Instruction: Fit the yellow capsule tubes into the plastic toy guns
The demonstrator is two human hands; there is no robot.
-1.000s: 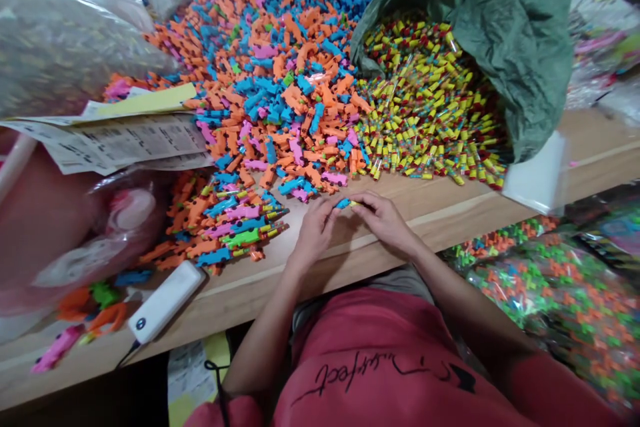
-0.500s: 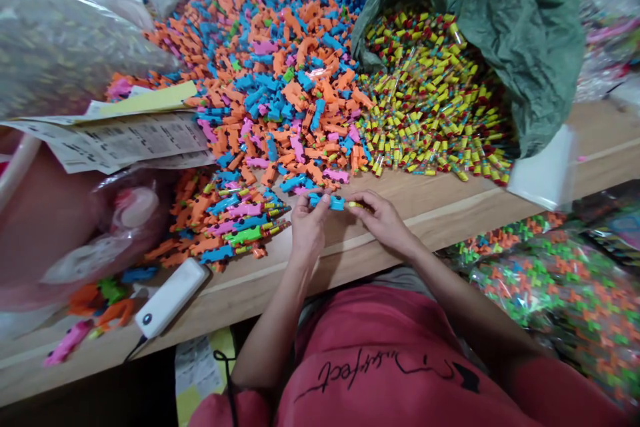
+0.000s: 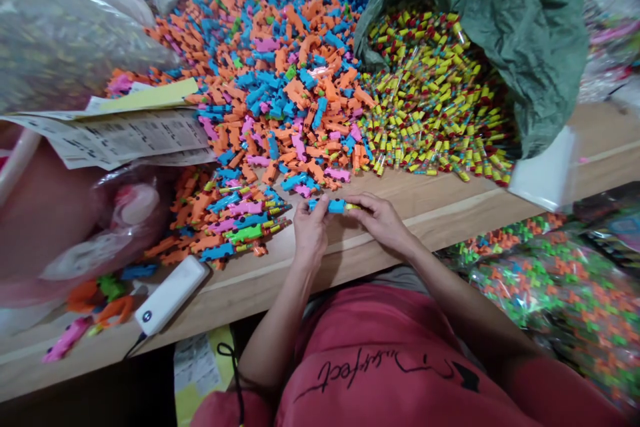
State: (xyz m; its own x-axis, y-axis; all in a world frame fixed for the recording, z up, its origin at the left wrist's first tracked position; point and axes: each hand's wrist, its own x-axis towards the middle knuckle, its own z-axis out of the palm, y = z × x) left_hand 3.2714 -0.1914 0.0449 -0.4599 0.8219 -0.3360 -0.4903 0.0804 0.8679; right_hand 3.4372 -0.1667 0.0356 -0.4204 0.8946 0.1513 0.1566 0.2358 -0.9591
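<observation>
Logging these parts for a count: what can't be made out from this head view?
All in the head view:
Where the blue toy piece meets the yellow tube: hidden by fingers of the left hand and right hand.
Printed sheets: text too small to read.
Inside the green sack: hidden by its folds.
Far end of the toy pile: cut off by the top edge.
Bagged pieces at lower right: blurred by the plastic.

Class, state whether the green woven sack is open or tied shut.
Open: the green woven sack lies tipped, and clear tubes with yellow-and-red caps spill from its mouth onto the light wooden table.
</observation>
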